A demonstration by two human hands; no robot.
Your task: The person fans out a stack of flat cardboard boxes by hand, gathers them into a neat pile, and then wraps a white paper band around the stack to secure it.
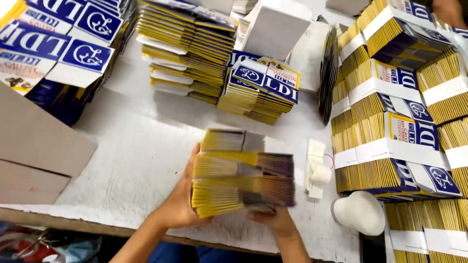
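I hold a thick stack of flattened yellow-edged cartons (pixel 243 171) near the front edge of the white worktop (pixel 136 146). My left hand (pixel 180 199) presses its left side with fingers wrapped around it; my right hand (pixel 275 220) supports it from below, fingers closed on the bottom. Just right of it lies a small roll of white paper strips (pixel 317 168). Banded carton bundles (pixel 390 141) fill the right edge; loose blue-and-yellow piles (pixel 258 90) sit toward the back.

Banded carton bundles (pixel 390 146), brown cardboard (pixel 34 141) — perhaps a paper-strip roll (pixel 317 170).
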